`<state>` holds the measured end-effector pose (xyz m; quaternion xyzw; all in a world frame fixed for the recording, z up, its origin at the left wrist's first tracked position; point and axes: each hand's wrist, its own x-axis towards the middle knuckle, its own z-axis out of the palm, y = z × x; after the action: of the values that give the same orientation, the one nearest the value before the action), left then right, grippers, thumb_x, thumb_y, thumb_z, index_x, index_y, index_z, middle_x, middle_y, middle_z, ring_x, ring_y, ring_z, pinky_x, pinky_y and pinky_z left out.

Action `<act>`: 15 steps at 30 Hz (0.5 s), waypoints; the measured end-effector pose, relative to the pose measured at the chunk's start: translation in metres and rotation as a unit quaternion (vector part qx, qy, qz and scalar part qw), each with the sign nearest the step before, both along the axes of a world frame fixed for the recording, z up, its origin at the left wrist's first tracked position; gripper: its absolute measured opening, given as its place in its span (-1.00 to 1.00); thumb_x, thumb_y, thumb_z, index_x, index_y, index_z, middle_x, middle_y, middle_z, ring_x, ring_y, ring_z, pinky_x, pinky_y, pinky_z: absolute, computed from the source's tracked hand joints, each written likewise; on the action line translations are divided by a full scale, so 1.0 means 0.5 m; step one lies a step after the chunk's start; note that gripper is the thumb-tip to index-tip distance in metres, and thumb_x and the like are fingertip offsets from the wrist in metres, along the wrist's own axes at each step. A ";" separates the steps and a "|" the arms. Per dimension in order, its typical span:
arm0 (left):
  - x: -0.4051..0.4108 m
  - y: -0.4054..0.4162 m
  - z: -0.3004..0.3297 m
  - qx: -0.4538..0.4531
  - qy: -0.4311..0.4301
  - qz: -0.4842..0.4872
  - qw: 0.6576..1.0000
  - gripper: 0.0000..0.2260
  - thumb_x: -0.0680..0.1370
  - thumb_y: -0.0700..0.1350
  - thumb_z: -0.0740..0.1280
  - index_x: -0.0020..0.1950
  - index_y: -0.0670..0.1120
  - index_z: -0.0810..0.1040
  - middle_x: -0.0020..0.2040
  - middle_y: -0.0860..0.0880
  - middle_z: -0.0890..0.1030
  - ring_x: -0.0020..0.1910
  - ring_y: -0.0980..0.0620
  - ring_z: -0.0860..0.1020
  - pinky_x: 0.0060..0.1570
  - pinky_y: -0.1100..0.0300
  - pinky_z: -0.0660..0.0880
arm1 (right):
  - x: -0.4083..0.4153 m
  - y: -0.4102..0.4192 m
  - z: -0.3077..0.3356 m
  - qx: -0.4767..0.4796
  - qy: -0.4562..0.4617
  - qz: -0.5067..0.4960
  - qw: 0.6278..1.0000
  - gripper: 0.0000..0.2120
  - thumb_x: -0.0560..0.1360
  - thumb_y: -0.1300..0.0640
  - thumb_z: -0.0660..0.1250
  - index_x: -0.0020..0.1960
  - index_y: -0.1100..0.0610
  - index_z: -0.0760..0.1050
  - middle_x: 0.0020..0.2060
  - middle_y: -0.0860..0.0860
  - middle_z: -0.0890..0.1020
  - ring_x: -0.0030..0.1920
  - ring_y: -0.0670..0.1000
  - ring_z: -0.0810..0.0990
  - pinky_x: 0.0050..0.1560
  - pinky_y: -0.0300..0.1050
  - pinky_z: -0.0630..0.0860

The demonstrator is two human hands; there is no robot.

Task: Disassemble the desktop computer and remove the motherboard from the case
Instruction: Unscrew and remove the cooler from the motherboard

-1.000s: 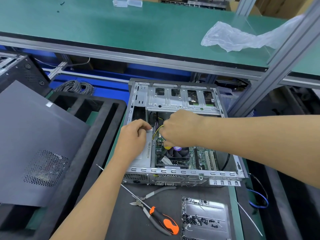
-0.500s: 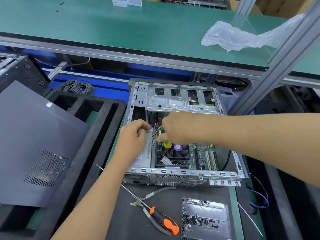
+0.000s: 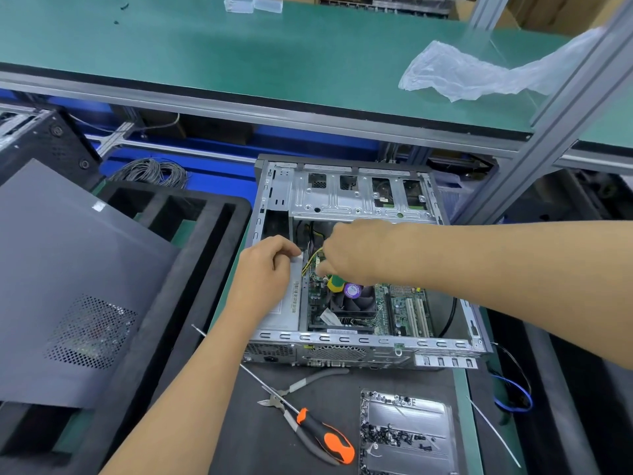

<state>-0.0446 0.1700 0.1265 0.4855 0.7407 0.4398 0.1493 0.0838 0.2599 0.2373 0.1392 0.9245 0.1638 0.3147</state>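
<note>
An open grey desktop case (image 3: 342, 351) lies on its side on the bench. Inside it I see the green motherboard (image 3: 400, 310) with a black CPU fan (image 3: 356, 303), and a grey power supply (image 3: 287, 313) at the left. My left hand (image 3: 267, 269) grips the power supply's far edge with curled fingers. My right hand (image 3: 356, 252) reaches in from the right and holds a yellow-green screwdriver handle (image 3: 335, 283) over the board beside the fan. Its tip is hidden. Yellow and black wires run just left of my right hand.
In front of the case lie an orange-black screwdriver (image 3: 325, 437), grey-handled pliers (image 3: 301, 385) and a metal tray (image 3: 407, 416) holding several screws. The removed grey side panel (image 3: 68, 275) rests on a black foam tray (image 3: 205, 241) at the left. A blue cable (image 3: 517, 395) lies at the right.
My right hand has shifted slightly up and left off the fan, showing more of the yellow-green handle. My left hand has stayed on the power supply.
</note>
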 end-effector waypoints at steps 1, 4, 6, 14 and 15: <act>0.000 0.000 0.000 0.001 -0.001 0.000 1.000 -0.69 0.49 -0.40 0.16 -0.10 -0.11 0.64 -0.17 0.07 0.65 -0.17 0.20 0.56 -0.25 0.42 0.46 | 0.001 0.000 0.000 0.011 0.005 0.024 1.000 -0.75 0.69 0.02 0.08 0.29 0.04 0.43 -0.03 0.08 0.50 -0.34 0.04 0.34 -0.41 -0.09 0.33; 0.000 0.000 0.003 -0.001 0.001 -0.002 1.000 -0.70 0.49 -0.40 0.17 -0.10 -0.11 0.64 -0.18 0.07 0.65 -0.18 0.22 0.56 -0.24 0.46 0.43 | 0.010 0.004 0.005 0.017 0.021 0.154 0.988 -0.72 0.66 0.00 0.11 0.24 0.16 0.40 0.05 0.10 0.53 -0.02 0.17 0.57 -0.11 0.04 0.52; 0.001 0.000 0.004 -0.005 0.003 -0.001 1.000 -0.70 0.48 -0.40 0.16 -0.11 -0.11 0.64 -0.19 0.06 0.64 -0.21 0.24 0.54 -0.26 0.49 0.39 | 0.021 0.011 0.004 0.002 0.045 0.262 0.964 -0.74 0.62 0.01 0.20 0.23 0.12 0.40 0.10 0.05 0.49 0.08 0.12 0.51 0.02 0.02 0.47; 0.001 -0.002 0.004 0.000 -0.009 -0.004 1.000 -0.70 0.50 -0.40 0.17 -0.09 -0.11 0.64 -0.17 0.07 0.65 -0.16 0.23 0.56 -0.20 0.47 0.44 | 0.023 0.011 -0.010 -0.164 0.126 -0.148 0.967 -0.53 0.56 -0.33 0.12 0.01 0.11 0.27 -0.20 0.05 0.38 -0.31 0.04 0.38 -0.35 -0.03 0.30; 0.000 -0.001 0.002 -0.001 -0.010 -0.003 1.000 -0.69 0.50 -0.40 0.17 -0.09 -0.10 0.64 -0.17 0.07 0.66 -0.17 0.23 0.56 -0.22 0.47 0.44 | 0.021 0.012 -0.009 -0.134 0.117 -0.133 0.975 -0.55 0.59 -0.30 0.08 -0.06 0.12 0.30 -0.23 0.05 0.37 -0.32 0.05 0.38 -0.35 -0.04 0.31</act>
<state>-0.0446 0.1695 0.1275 0.4830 0.7379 0.4439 0.1586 0.0942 0.2658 0.2325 0.2355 0.9416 -0.0224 0.2395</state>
